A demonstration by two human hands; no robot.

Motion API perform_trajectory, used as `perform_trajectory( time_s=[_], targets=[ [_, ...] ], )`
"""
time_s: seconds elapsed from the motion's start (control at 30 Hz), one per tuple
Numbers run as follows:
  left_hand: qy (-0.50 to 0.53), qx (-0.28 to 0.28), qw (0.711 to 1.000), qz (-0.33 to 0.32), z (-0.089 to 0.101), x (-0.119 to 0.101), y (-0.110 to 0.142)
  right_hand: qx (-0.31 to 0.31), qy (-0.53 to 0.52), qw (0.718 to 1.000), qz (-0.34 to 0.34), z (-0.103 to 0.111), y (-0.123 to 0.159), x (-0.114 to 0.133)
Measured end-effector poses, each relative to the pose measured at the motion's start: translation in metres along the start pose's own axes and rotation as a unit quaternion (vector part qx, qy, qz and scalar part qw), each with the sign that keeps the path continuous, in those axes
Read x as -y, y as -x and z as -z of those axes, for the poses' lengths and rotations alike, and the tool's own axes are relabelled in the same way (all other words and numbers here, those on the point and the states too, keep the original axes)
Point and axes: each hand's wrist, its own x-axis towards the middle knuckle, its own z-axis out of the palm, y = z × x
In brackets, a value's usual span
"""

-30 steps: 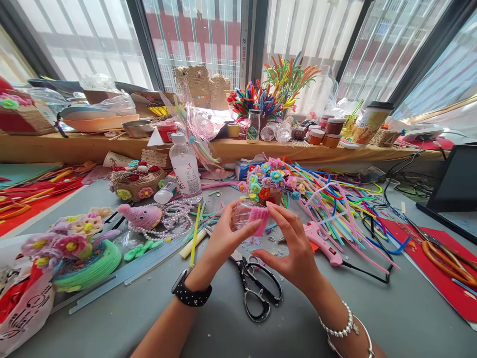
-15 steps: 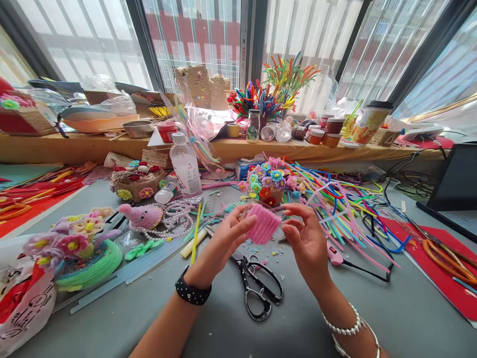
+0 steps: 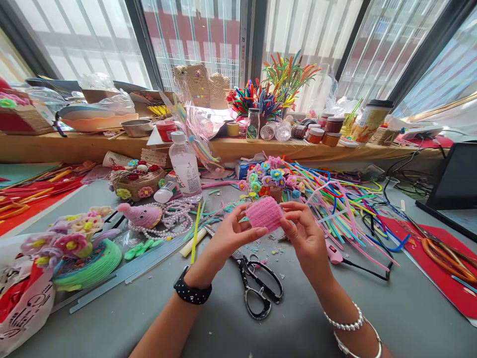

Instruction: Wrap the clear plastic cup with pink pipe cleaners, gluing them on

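Between my two hands is a small pink fuzzy block (image 3: 264, 215), ribbed in rows as if wrapped in pipe cleaner, held above the table. My left hand (image 3: 234, 233) grips its left side, the thumb along the lower edge. At its right edge, the thumb and fingertips of my right hand (image 3: 303, 233) pinch it. Black-handled scissors (image 3: 261, 288) lie on the table below my hands, with small coloured scraps (image 3: 274, 251) near them. Beyond the block stands a small pot of colourful fuzzy flowers (image 3: 274, 179).
Loose pipe cleaners (image 3: 343, 209) and a pink glue gun (image 3: 334, 252) lie to the right. On the left are a water bottle (image 3: 185, 166), bead strings (image 3: 179, 219), a pink fuzzy animal (image 3: 141, 215), a green flower base (image 3: 91, 266) and clear glue sticks (image 3: 134, 271). Jars (image 3: 331, 132) line the back ledge.
The pink block has turned and risen slightly, showing a different face. My right fingers have closed in on its right edge, and my left thumb has slid down to its lower edge.
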Motion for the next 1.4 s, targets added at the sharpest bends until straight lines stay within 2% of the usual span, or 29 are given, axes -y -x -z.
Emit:
perform_trajectory(
  time_s=[0.17,0.37,0.47,0.53,0.6,0.67,0.7,0.73,0.8,0.97,1.07,1.2,1.3,1.4],
  targets=[
    [-0.065,0.001,0.998,0.005,-0.001,0.002,0.001,0.011,0.068,0.997,0.026,-0.001,0.002,0.003],
    [-0.15,-0.016,0.985,-0.082,-0.001,0.012,0.001,-0.007,0.102,0.994,0.032,-0.001,0.004,0.005],
    [-0.223,-0.044,0.964,-0.136,0.001,0.012,0.001,-0.012,0.108,0.993,0.038,-0.001,0.004,0.006],
    [-0.315,-0.078,0.918,-0.227,0.002,0.011,0.002,-0.019,0.114,0.992,0.044,-0.001,0.004,0.005],
    [-0.422,-0.108,0.831,-0.346,0.002,0.012,0.003,-0.025,0.125,0.991,0.05,-0.002,0.004,0.004],
    [-0.501,-0.102,0.739,-0.439,0.001,0.013,0.004,-0.029,0.137,0.989,0.056,-0.002,0.005,0.003],
    [-0.524,-0.089,0.708,-0.466,0.001,0.013,0.004,-0.028,0.141,0.988,0.06,-0.003,0.005,0.002],
    [-0.538,-0.071,0.688,-0.482,0.0,0.014,0.004,-0.027,0.144,0.987,0.065,-0.003,0.005,0.002],
    [-0.557,-0.041,0.671,-0.488,-0.003,0.016,0.004,-0.024,0.144,0.987,0.069,-0.004,0.005,0.003],
    [-0.584,-0.013,0.675,-0.451,-0.009,0.019,0.004,-0.018,0.121,0.991,0.052,-0.004,0.005,0.006],
    [-0.588,-0.014,0.684,-0.432,-0.009,0.022,0.002,0.01,0.117,0.991,0.061,-0.007,0.006,0.006],
    [-0.57,-0.025,0.723,-0.389,-0.006,0.027,0.0,0.052,0.135,0.983,0.109,-0.011,0.008,0.005],
    [-0.549,-0.02,0.752,-0.365,-0.003,0.029,0.0,0.063,0.141,0.978,0.142,-0.012,0.01,0.005],
    [-0.506,-0.029,0.793,-0.338,-0.002,0.027,0.002,0.053,0.135,0.98,0.138,-0.01,0.009,0.005]
  ],
)
